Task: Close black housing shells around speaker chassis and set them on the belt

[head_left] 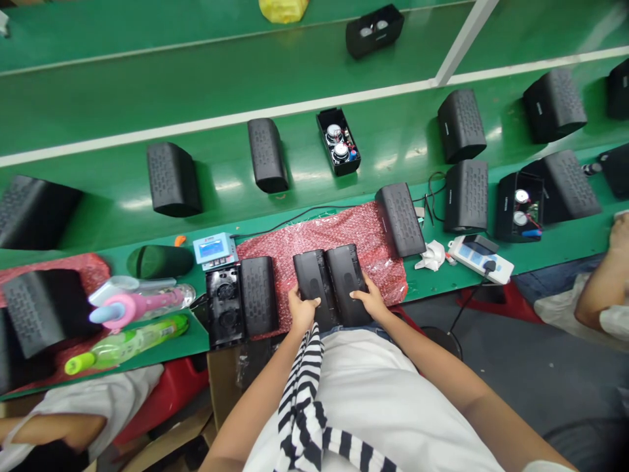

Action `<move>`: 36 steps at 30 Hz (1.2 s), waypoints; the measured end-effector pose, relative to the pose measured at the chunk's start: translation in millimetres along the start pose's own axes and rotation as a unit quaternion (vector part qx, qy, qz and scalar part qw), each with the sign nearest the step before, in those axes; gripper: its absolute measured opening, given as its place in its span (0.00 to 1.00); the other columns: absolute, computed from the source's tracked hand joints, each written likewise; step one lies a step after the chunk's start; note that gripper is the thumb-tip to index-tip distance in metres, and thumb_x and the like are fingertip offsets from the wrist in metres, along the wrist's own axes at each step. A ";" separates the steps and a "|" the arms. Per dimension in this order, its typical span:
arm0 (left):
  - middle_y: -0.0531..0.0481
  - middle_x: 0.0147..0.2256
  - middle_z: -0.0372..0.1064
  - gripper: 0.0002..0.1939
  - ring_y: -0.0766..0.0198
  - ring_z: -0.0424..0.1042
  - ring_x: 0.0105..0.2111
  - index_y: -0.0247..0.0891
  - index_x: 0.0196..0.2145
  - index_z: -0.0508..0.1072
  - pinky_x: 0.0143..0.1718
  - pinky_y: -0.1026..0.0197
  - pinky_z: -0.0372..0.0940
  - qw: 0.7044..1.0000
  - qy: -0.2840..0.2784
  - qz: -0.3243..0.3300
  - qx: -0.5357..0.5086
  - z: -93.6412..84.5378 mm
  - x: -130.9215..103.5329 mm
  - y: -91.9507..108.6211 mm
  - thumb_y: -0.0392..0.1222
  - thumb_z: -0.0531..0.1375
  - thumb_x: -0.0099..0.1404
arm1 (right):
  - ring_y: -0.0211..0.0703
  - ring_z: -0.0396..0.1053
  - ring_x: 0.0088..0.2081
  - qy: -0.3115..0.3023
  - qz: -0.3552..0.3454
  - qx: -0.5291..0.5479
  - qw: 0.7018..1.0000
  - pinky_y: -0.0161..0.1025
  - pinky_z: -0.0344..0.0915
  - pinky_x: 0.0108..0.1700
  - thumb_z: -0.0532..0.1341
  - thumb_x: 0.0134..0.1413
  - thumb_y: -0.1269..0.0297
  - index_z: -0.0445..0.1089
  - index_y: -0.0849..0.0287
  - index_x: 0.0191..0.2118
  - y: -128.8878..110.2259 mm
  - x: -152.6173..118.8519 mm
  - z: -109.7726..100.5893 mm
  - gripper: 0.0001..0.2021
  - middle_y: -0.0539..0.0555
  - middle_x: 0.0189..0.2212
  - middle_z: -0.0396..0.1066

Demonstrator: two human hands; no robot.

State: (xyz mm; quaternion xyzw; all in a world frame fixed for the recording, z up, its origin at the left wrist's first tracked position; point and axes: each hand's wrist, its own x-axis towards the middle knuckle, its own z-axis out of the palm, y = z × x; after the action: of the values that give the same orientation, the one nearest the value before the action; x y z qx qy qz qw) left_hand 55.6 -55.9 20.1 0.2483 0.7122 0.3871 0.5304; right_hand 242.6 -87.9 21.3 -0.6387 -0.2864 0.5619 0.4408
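Observation:
Two black speaker housings stand side by side at the near edge of the red bubble wrap [319, 229]. My left hand [301, 308] grips the left housing [312, 272], thumb on its near face. Around the right edge of the right housing [345, 269] my right hand [369, 298] is closed, its thumb on the front. Just left of them are a textured black speaker [258, 295] and an opened black shell [225, 305] with dark round parts inside. Another speaker [400, 219] rests at the wrap's right end.
A green conveyor [221, 177] behind carries several speakers and an open one [339, 141]. A blue-screened device [215, 251], pink bottle [142, 307] and green bottle [132, 341] lie left. A power strip [481, 259] is right. People sit at both sides.

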 end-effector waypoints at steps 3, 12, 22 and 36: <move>0.46 0.45 0.70 0.37 0.58 0.72 0.43 0.39 0.49 0.64 0.50 0.48 0.64 1.000 0.012 0.025 0.010 -2.0 3.9 -8.3 0.21 0.63 0.39 | 0.47 0.65 0.52 0.004 0.019 0.016 1.000 0.46 0.59 0.58 0.62 0.36 0.66 0.63 0.53 0.56 0.6 0.9 0.5 0.34 0.51 0.49 0.70; 0.47 0.43 0.69 0.35 0.63 0.71 0.41 0.37 0.45 0.65 0.48 0.52 0.66 0.998 0.058 0.021 -0.012 3.5 2.0 -6.4 0.18 0.62 0.37 | 0.49 0.66 0.50 0.030 0.042 0.073 0.996 0.48 0.59 0.56 0.64 0.32 0.67 0.66 0.54 0.52 -2.0 2.9 2.4 0.32 0.51 0.47 0.72; 0.48 0.41 0.68 0.32 0.64 0.71 0.41 0.37 0.42 0.63 0.46 0.56 0.66 0.996 0.083 0.005 0.021 10.5 -6.6 11.6 0.16 0.60 0.39 | 0.48 0.66 0.50 -0.006 0.076 0.067 0.995 0.47 0.61 0.54 0.66 0.31 0.68 0.63 0.53 0.54 0.8 5.6 -4.5 0.36 0.53 0.51 0.68; 0.49 0.40 0.68 0.32 0.65 0.71 0.39 0.37 0.41 0.63 0.47 0.55 0.66 0.995 0.100 -0.021 0.024 10.4 -6.9 18.7 0.16 0.59 0.38 | 0.44 0.70 0.34 -0.183 0.053 -0.144 0.971 0.42 0.65 0.43 0.69 0.36 0.63 0.71 0.59 0.38 -93.1 88.6 -42.3 0.19 0.52 0.31 0.73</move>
State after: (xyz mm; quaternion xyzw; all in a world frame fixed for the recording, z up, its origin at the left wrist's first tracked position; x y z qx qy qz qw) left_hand 66.6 -47.4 37.8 0.2062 0.7756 0.3816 0.4586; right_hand 313.8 19.8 61.6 -0.5963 -0.4062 0.6442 0.2539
